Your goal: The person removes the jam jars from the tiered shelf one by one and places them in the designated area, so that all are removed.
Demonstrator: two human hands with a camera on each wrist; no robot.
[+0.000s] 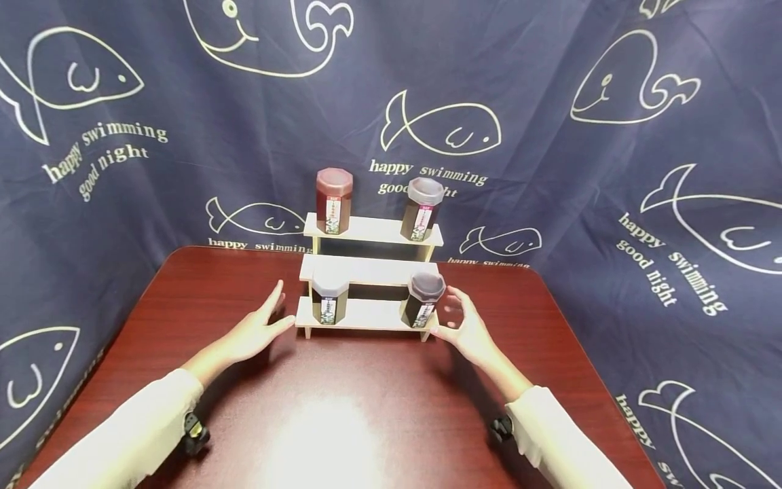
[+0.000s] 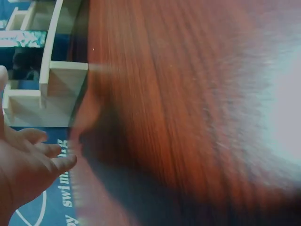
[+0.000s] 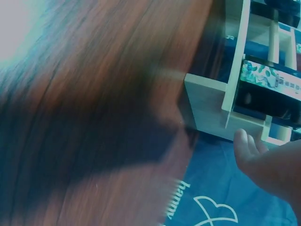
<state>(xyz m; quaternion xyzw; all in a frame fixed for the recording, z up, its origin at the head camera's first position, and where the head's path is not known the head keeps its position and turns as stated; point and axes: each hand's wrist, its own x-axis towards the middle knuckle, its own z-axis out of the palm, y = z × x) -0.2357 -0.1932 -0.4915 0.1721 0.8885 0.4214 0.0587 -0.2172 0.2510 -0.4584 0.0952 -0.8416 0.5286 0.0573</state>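
Observation:
A small white three-step shelf (image 1: 373, 272) stands at the back of the table. On its bottom step are a jar with a pale lid (image 1: 330, 302) at the left and a dark-lidded jar (image 1: 423, 305) at the right. My left hand (image 1: 247, 336) is beside the shelf's left end, fingers spread and holding nothing. At the opposite end, my right hand (image 1: 473, 336) has its thumb close to the bottom step's corner and its fingers beside the dark-lidded jar. In the right wrist view, my right fingers (image 3: 242, 146) show near the shelf's side panel (image 3: 207, 103).
The top step carries a reddish jar (image 1: 334, 204) at the left and a dark jar with a translucent lid (image 1: 423, 210) at the right. A dark blue curtain (image 1: 525, 170) with fish drawings hangs behind the reddish-brown table (image 1: 366, 380), which reflects a bright glare in front.

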